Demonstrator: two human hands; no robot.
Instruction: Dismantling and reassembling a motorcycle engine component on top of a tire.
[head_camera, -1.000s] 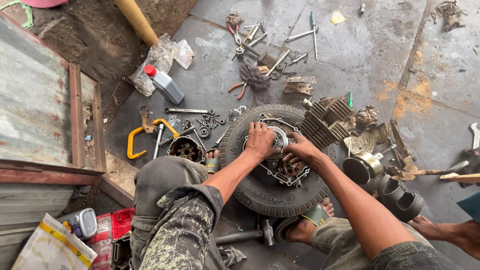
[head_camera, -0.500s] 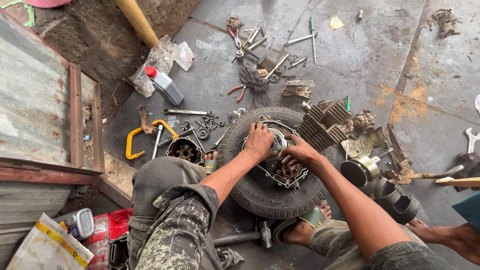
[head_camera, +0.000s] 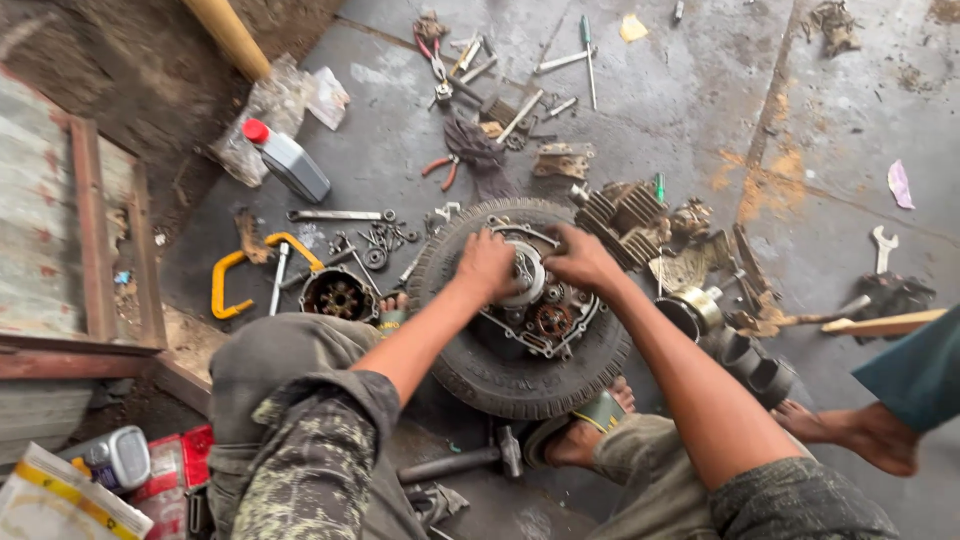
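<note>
- Head-camera view looking down at a stained concrete floor strewn with tools and engine parts; the person squats at the bottom of the frame.
- In the centre lies a small black tyre, flat on the floor. An engine case with exposed gears sits in its middle, as on a cradle.
- The left hand is closed over the round silver part on the upper left of the case. The right hand presses on the case just beside it, fingers curled; how firmly it grips is hard to tell, since the fingers hide the contact.
- Judged step: seating or working loose that round part on the case, both hands bracing it.
- The next move would seem to call for even pressure from both hands and a steady case, so the gears beneath are not disturbed.
- Around it: a finned cylinder right of centre, a yellow clamp and a round toothed drum at left, a grey bottle with a red cap at upper left, red-handled pliers above the tyre.
- Another person's bare foot shows at lower right.
</note>
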